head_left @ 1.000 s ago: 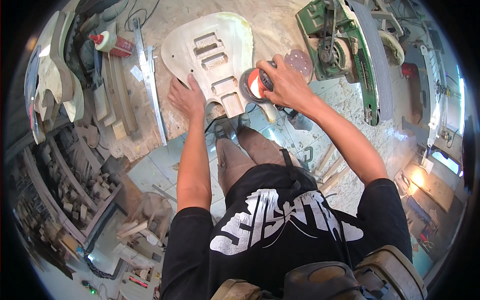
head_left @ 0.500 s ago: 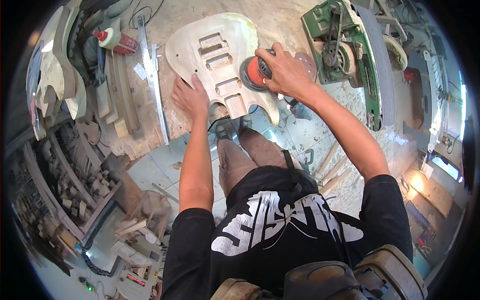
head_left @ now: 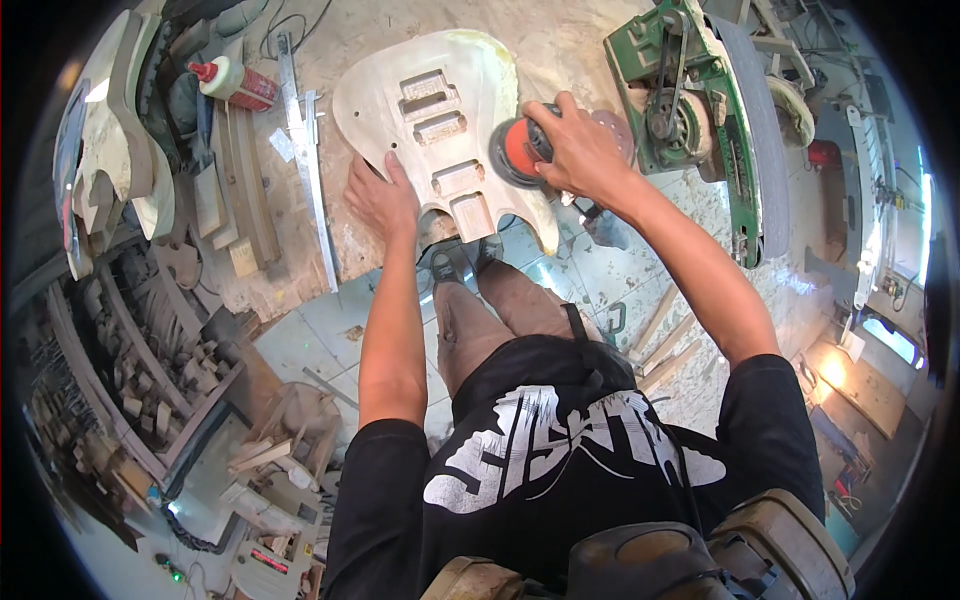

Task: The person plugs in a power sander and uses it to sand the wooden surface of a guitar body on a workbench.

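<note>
A pale wooden electric guitar body (head_left: 400,140), with rectangular pockets cut in its face, lies on the workbench (head_left: 560,50) with its horned end toward me. My left hand (head_left: 383,198) is closed on its near left edge. The thumb rests on top, and the fingertips are partly hidden. In my right hand (head_left: 588,155) is an orange and black orbital sander (head_left: 521,148), with my fingers wrapped over its top. The sander sits at the body's right edge, beside the inward waist, its disc overlapping the rim; I cannot tell how hard it presses.
A metal ruler (head_left: 308,170), wooden strips (head_left: 245,170) and a red-capped glue bottle (head_left: 235,83) lie left of the body. Guitar-shaped pieces (head_left: 110,140) stand farther left. A green belt sanding machine (head_left: 690,120) is close on the right, next to a loose sanding disc (head_left: 613,130).
The sander and my right hand have shifted slightly right and nearer to me. The guitar body has moved a touch toward me; my left hand keeps its place on the edge.
</note>
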`<state>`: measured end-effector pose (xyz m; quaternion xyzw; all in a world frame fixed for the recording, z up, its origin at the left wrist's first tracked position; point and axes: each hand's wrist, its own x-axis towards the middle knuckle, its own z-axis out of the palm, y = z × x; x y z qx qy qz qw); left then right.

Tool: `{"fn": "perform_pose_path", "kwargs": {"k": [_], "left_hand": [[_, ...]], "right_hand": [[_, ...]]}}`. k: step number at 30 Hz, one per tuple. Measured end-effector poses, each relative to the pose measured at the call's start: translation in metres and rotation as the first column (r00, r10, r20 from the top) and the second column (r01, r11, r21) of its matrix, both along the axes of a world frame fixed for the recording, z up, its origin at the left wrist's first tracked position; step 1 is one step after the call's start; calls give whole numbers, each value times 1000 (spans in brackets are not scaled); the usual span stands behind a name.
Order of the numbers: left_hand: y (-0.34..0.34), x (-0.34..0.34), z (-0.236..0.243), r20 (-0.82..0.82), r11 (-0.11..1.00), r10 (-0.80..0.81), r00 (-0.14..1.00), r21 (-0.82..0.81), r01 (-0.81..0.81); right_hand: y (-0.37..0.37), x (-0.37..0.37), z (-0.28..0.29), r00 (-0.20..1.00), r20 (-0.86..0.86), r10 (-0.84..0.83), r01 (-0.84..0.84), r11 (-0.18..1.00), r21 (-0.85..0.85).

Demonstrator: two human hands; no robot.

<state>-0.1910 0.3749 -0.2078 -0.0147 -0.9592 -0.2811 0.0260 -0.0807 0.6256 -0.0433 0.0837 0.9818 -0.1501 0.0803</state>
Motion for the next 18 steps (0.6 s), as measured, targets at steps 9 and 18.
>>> {"fn": "perform_pose_path", "kwargs": {"k": [9,18], "left_hand": [[2,-1,-1,-15,1000,-7,1000,-5,7],[6,2,0,-46,1000,14,999,17,-13]], "right_hand": [[0,-1,-2,1000,-13,-4,4,999,32],[18,5,-3,997,-76,26,-23,999,47]]}}
